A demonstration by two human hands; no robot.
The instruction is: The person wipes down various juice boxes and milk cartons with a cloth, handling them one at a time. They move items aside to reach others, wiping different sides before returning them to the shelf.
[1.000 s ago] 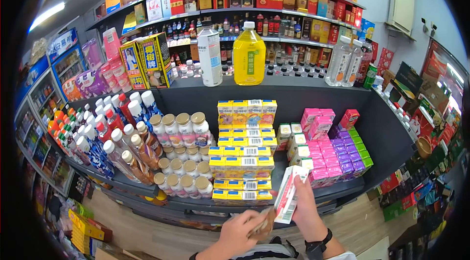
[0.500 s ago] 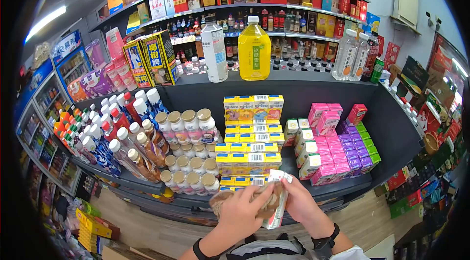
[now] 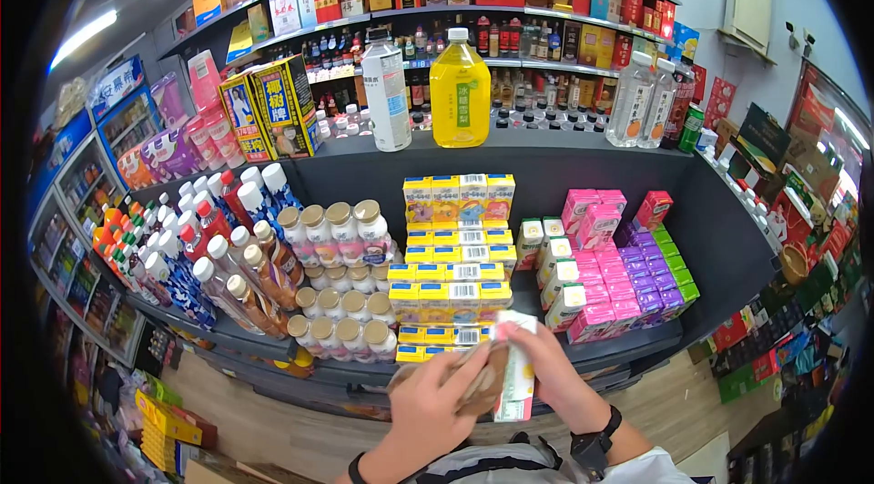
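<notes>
My right hand grips the top of a white carton with pink and green print, held upright in front of the shelf. My left hand is closed on a brown cloth, which lies against the carton's left side. Just beyond the hands stand stacked yellow boxes. White and green cartons stand in a row to the right of these stacks, beside pink boxes.
White bottles with gold caps and many drink bottles fill the left side. On the upper ledge stand a large yellow bottle, a white bottle and clear bottles. Purple boxes are at right.
The view has shifted slightly, so the shelf goods appear further left. My right hand has moved over the carton's top, and my left hand with the cloth has slid a little left and down.
</notes>
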